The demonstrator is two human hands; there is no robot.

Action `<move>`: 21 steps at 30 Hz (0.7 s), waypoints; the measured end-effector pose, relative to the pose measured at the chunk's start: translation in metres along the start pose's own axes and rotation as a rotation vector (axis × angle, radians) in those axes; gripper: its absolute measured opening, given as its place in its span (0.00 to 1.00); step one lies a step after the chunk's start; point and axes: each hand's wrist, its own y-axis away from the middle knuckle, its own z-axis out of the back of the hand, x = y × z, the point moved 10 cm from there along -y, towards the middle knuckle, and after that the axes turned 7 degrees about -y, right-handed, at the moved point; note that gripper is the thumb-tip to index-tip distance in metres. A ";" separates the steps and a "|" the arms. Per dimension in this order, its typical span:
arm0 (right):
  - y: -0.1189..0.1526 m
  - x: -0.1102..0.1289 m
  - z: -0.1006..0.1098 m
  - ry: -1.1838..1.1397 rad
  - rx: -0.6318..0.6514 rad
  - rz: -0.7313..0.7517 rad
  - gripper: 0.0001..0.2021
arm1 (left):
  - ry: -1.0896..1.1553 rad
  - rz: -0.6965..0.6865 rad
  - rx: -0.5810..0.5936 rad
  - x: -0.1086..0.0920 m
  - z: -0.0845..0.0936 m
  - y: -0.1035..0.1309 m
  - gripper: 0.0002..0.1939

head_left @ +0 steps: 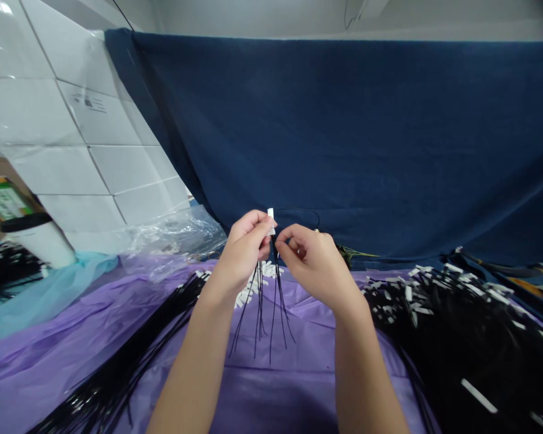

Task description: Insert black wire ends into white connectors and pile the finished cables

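Note:
Near the middle of the head view, my left hand [248, 247] pinches a small white connector [271, 220] upright between thumb and fingers. Several thin black wires [259, 307] hang down below it, their free ends over the purple sheet. Close on the right, my right hand [310, 259] is closed in a pinch at a black wire just under the connector. A thin black loop [305, 210] arcs above the right hand. The fingertips of the right hand partly hide what they grip.
A purple sheet [294, 355] covers the table. Small white connectors [248, 292] lie piled behind my hands. Black wire bundles lie left [117, 367] and right [470, 337], the right ones with white ends. A lidded cup [49, 241], white boxes [113, 120] and a blue cloth [344, 132] stand around.

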 end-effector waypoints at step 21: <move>0.003 0.000 -0.002 0.460 0.027 -0.139 0.09 | -0.001 -0.010 0.004 -0.001 -0.004 0.000 0.09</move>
